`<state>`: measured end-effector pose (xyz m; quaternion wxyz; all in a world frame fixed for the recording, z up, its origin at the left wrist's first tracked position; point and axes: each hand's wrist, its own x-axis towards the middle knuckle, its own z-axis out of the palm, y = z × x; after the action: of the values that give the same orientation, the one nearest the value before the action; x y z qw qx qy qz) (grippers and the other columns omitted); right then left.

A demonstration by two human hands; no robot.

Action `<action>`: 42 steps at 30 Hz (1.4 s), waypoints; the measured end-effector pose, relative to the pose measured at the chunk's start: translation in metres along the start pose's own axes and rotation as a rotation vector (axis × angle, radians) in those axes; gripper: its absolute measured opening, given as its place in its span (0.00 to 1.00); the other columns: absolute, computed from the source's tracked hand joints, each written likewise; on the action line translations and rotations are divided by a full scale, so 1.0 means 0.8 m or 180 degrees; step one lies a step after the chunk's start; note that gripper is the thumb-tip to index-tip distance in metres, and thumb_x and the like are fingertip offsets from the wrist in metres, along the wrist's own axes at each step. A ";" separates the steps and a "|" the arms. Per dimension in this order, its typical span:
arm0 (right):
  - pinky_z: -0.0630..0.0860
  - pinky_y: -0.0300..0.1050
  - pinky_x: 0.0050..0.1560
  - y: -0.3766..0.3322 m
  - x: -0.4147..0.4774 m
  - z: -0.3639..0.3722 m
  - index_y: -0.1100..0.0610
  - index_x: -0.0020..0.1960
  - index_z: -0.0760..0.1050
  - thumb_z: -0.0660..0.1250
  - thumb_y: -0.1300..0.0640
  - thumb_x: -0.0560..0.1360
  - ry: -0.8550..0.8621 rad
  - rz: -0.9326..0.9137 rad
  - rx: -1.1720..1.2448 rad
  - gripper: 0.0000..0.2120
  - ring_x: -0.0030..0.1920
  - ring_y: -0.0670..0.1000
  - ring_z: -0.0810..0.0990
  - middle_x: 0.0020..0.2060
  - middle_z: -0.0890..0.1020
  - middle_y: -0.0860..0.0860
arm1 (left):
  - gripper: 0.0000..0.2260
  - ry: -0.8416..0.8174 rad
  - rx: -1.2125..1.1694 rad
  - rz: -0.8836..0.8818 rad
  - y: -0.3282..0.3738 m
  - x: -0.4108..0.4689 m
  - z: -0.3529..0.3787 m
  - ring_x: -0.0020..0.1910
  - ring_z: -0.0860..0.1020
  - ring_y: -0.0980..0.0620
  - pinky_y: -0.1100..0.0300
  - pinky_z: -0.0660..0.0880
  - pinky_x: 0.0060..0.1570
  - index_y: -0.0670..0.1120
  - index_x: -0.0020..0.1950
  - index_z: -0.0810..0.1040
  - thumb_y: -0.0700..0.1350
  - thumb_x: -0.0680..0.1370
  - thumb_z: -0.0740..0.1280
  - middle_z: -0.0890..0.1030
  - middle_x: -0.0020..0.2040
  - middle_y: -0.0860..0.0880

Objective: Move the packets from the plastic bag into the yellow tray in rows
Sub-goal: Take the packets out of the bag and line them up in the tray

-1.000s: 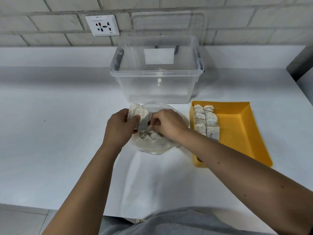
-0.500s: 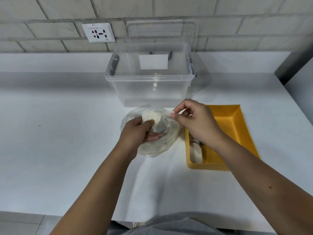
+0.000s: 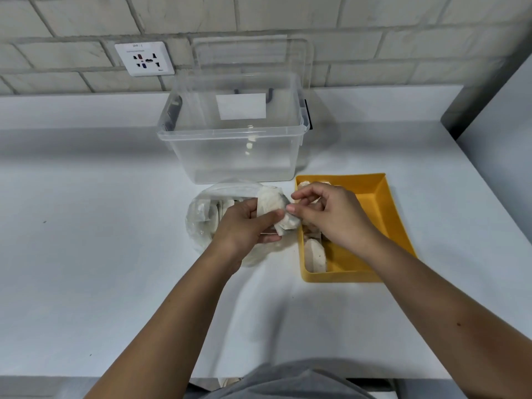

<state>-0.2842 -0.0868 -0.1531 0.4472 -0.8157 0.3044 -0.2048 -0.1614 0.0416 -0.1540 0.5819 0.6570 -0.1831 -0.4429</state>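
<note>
Table (image 3: 86, 226), white, set against a pale brick wall (image 3: 374, 30). Plastic bag (image 3: 198, 223) lies near the middle of the table, mouth open, a few packets showing dimly through the film. Yellow tray (image 3: 371, 180) sits just beside the bag at its 3 o'clock, long side running 12 to 6. Left grip (image 3: 244, 226) is over the bag's 3 o'clock edge, fingers and thumb curled round a small bunch of held packets (image 3: 269, 201), white and crumpled, raised off the table. Right grip (image 3: 331, 217) hangs over the tray's 9 o'clock side, fingers curled; its thumb and fingers pinch the 3 o'clock end of the lowest of the held packets, the index finger lifted clear above. Tray packets (image 3: 315, 254) line up along the tray's 9 o'clock wall, most of the line hidden under the right grip; only its 12 and 6 o'clock ends show. Clear bin (image 3: 236, 156) stands at 12 o'clock from the bag, near it, white label on its far wall. Clear lid (image 3: 253, 53) leans on the wall behind the bin. Wall socket (image 3: 144, 58) is at 10 o'clock from the bin.
</note>
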 end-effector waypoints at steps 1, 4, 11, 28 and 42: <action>0.72 0.29 0.35 0.001 0.001 -0.002 0.52 0.47 0.83 0.76 0.52 0.70 -0.0109 0.0106 0.0017 0.07 0.33 0.38 0.78 0.37 0.82 0.44 | 0.06 -0.0058 -0.0018 -0.0014 0.001 -0.001 0.002 0.42 0.85 0.52 0.63 0.82 0.40 0.44 0.53 0.83 0.40 0.77 0.72 0.87 0.46 0.45; 0.74 0.35 0.31 0.003 0.000 -0.006 0.54 0.42 0.82 0.76 0.57 0.71 -0.0279 0.0403 0.0441 0.03 0.28 0.42 0.78 0.32 0.82 0.49 | 0.08 -0.0181 -0.0001 -0.0056 0.003 -0.002 0.004 0.44 0.86 0.51 0.61 0.82 0.42 0.43 0.56 0.83 0.40 0.77 0.72 0.87 0.49 0.44; 0.79 0.42 0.32 0.013 0.002 -0.032 0.60 0.45 0.80 0.74 0.61 0.72 0.0186 0.0754 0.0927 0.04 0.28 0.47 0.79 0.34 0.81 0.56 | 0.07 -0.0132 -0.0074 -0.0086 0.003 0.002 0.007 0.40 0.85 0.53 0.62 0.82 0.40 0.43 0.54 0.83 0.39 0.76 0.72 0.86 0.45 0.47; 0.77 0.42 0.30 0.090 -0.026 -0.047 0.60 0.44 0.79 0.75 0.56 0.72 -0.0133 0.1576 -0.0101 0.08 0.30 0.50 0.81 0.33 0.85 0.53 | 0.06 0.0030 0.0187 -0.0110 -0.002 0.010 0.005 0.40 0.81 0.46 0.58 0.83 0.42 0.41 0.53 0.83 0.41 0.79 0.68 0.80 0.46 0.37; 0.79 0.49 0.41 0.100 -0.022 -0.044 0.56 0.42 0.79 0.77 0.49 0.69 -0.0081 0.1497 -0.0469 0.12 0.37 0.52 0.82 0.33 0.83 0.51 | 0.02 -0.0105 0.0163 -0.0080 0.000 0.005 0.011 0.29 0.80 0.56 0.62 0.82 0.37 0.43 0.49 0.82 0.40 0.79 0.69 0.81 0.30 0.52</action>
<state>-0.3432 -0.1295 -0.2042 0.4257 -0.7553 0.4944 -0.0620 -0.1663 0.0334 -0.1549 0.5562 0.6666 -0.1957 -0.4561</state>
